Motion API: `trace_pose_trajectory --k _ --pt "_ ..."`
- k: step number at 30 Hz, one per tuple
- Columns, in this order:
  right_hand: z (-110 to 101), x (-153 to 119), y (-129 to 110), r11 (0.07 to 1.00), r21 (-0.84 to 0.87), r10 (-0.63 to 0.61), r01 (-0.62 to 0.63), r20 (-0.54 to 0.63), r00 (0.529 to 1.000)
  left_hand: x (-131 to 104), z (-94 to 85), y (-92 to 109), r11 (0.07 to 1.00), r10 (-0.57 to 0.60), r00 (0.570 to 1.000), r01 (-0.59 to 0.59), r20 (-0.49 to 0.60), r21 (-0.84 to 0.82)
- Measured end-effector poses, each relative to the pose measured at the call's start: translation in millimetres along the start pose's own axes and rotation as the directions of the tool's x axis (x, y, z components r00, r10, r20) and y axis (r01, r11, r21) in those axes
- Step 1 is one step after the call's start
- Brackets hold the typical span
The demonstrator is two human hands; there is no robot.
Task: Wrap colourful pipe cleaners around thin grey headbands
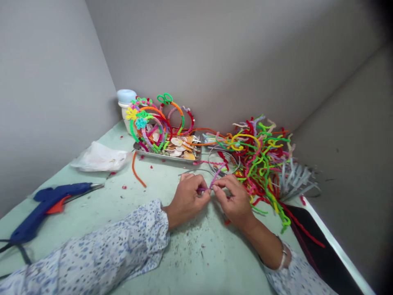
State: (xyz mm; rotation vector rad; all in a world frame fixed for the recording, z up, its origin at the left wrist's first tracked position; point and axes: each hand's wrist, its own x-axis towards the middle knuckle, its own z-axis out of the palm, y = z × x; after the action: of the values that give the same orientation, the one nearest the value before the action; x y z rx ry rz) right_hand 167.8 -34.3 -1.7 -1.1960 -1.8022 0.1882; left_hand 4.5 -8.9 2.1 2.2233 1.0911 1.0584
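Between my two hands is a purple pipe cleaner (217,173), its free end sticking up and away from me. My left hand (190,196) pinches it between thumb and forefinger, and the part inside that grip is mostly hidden. Close by on the right, my right hand (233,200) pinches the same pipe cleaner with thumb and fingertips. Just beyond the hands lie a thin grey wire hoop (209,159) and a pink twisted strand (204,162).
A metal tray (167,157) holds shells and several fuzzy headbands (159,107). To the right is a tangled heap of colourful pipe cleaners (260,151) beside grey strips (296,178). At left lie a blue glue gun (58,196) and a plastic bag (101,157); a lidded white container (125,107) stands behind.
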Motion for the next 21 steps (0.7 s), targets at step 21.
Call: trace_pose_trajectory --k 21 --pt "2.3 -0.1 4.6 0.999 0.036 -0.027 0.024 0.094 0.995 -0.4 -1.8 -0.1 1.0 0.025 1.0 -0.025 -0.018 0.014"
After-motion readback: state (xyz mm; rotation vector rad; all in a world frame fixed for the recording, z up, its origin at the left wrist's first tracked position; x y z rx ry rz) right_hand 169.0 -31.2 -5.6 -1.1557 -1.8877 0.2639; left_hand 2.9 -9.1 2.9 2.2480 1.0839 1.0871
